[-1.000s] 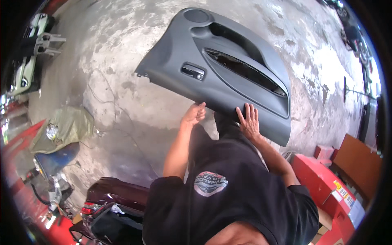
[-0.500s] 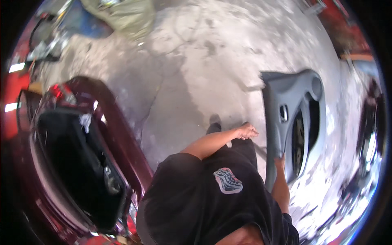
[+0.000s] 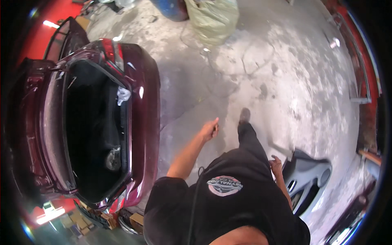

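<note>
My left hand (image 3: pixel 210 130) is in mid-air over the floor, fingers loosely curled with nothing visible in them, between my body and the maroon car rear section (image 3: pixel 145 110). That section has a red tail lamp and a dark opening with a crumpled white scrap. My right hand (image 3: pixel 276 163) is low at my right side, fingers loosely apart, beside the grey car door panel (image 3: pixel 316 173). The panel lies partly behind my body and arm; whether my hand touches it is unclear.
An olive plastic bag (image 3: pixel 210 20) and a blue drum (image 3: pixel 169 8) stand on the stained concrete floor (image 3: pixel 261 90) ahead, with thin cables around. A metal frame (image 3: pixel 359 98) and red parts line the right side. Cardboard boxes (image 3: pixel 81 222) are at the lower left.
My view has turned left and I have stepped forward. The door panel has shifted to the lower right; my right hand no longer visibly grips it. My left hand has swung leftward.
</note>
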Tool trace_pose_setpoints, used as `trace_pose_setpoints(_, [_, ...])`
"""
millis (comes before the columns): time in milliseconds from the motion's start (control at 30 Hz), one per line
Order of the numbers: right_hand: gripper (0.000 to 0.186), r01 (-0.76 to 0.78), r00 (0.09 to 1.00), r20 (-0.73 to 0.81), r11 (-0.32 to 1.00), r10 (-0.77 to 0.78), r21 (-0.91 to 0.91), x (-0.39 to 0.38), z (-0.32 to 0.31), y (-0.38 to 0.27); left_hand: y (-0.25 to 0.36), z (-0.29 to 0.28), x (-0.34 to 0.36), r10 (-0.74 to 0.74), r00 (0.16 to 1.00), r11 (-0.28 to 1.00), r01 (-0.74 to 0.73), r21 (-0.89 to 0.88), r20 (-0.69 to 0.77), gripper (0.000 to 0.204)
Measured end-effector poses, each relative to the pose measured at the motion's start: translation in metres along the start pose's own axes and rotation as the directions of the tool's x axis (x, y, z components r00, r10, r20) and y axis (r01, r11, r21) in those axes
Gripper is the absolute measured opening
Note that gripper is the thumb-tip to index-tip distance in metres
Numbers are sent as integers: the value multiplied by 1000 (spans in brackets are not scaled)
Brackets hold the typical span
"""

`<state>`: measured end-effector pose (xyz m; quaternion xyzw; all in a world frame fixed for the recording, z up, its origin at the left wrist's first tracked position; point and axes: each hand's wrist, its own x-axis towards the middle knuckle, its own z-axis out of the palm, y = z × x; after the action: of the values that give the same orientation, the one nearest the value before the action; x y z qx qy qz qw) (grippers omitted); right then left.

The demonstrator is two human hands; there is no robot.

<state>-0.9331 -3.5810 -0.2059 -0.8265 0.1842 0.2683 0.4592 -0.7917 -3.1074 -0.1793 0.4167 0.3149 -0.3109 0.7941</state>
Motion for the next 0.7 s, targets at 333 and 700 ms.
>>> trace_pose_setpoints(333, [33,555,832,272,740,-484,-380,361,-33,-254,95,-15,-20,131,949,914,-228,-336,-286,50])
trace_pose_setpoints(700, [31,747,661,442,588,-606,-310,526,178,-634,358,-132,94,356,843,803,-496,-330,-403,49])
